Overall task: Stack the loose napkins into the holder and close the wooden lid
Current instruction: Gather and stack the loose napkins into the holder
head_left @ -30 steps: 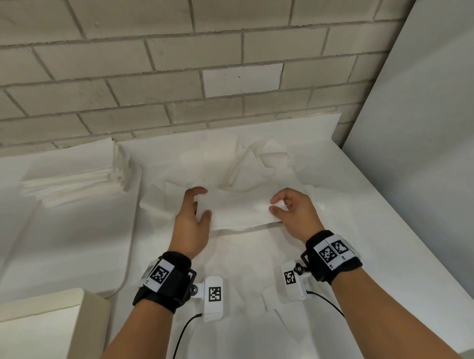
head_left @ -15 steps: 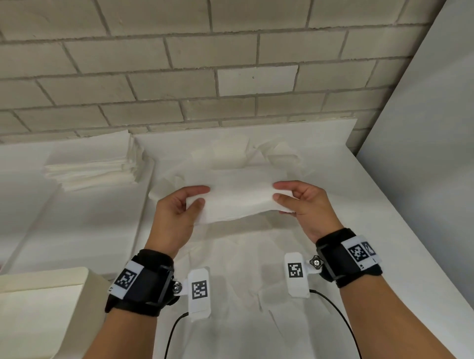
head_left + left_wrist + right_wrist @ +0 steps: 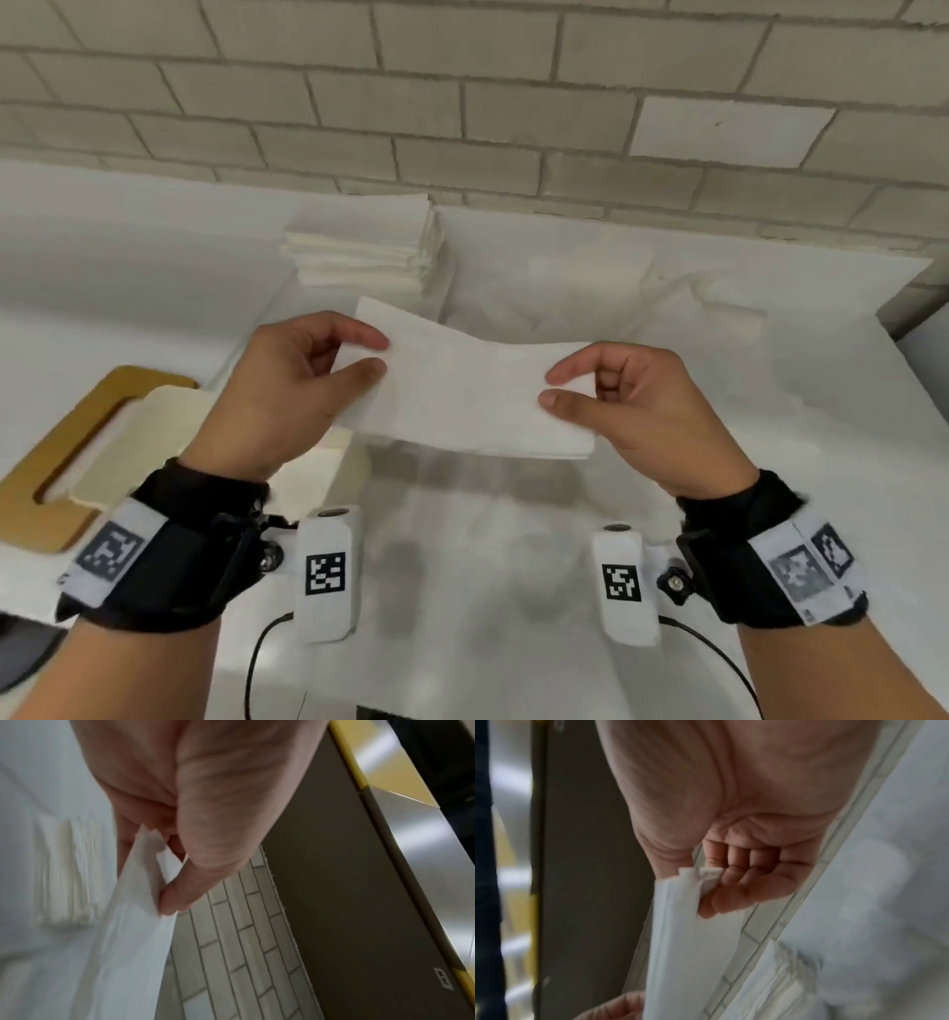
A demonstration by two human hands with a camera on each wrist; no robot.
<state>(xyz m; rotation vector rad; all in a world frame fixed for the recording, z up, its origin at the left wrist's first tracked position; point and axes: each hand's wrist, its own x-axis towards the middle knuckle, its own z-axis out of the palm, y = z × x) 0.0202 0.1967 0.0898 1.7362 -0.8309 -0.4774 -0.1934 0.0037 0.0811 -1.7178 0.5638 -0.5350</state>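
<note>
A folded white napkin (image 3: 472, 395) hangs in the air above the white table, stretched between both hands. My left hand (image 3: 303, 380) pinches its left end between thumb and fingers, and my right hand (image 3: 631, 395) pinches its right end. The wrist views show the same pinches: left hand (image 3: 164, 882) on the napkin (image 3: 133, 933), right hand (image 3: 721, 890) on the napkin (image 3: 687, 943). A neat stack of folded napkins (image 3: 364, 252) sits behind. Loose crumpled napkins (image 3: 606, 298) lie at the right rear. The cream holder (image 3: 154, 431) and the wooden lid (image 3: 61, 462) with a slot lie at the left.
A pale brick wall (image 3: 462, 103) runs along the back of the table. A grey panel (image 3: 924, 329) bounds the right side. The white table (image 3: 462, 565) spreads below the hands, with black cables near its front edge.
Both hands lifted the napkin off the loose pile and carried it left and up. The view swung left, so the holder and wooden lid came into sight.
</note>
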